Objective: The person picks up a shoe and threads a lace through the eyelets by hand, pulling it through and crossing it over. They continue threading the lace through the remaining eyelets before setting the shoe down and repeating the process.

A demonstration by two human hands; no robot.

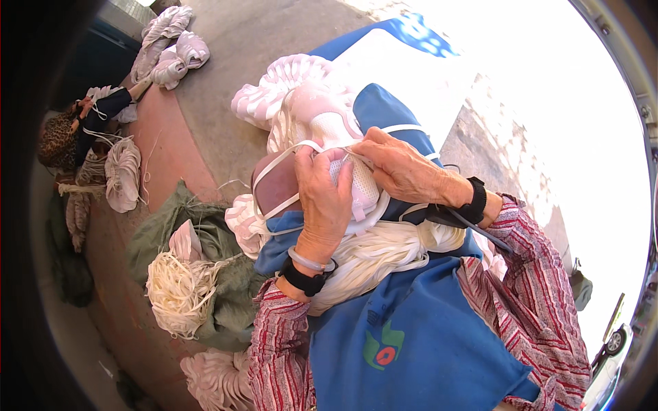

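A pink and white mesh shoe upper (367, 181) lies across my lap. My left hand (322, 195) grips its edge, with thumb and fingers closed. A flat white lace (255, 179) loops out to the left past that hand. My right hand (404, 168) pinches the lace close to the upper's opening, where the fingertips of both hands nearly meet. The exact spot where the lace passes through is hidden by my fingers. Directly behind sits a stack of similar pink and white uppers (295, 89). A bundle of loose white laces (377, 264) rests across my lap below my wrists.
A blue apron (411, 335) covers my lap. To the left, a green sack (164, 226) lies beneath a tangled heap of white laces (179, 294). Further left another person (75, 133) sits among bundled uppers (123, 175). More bundles (171, 48) lie at the far left.
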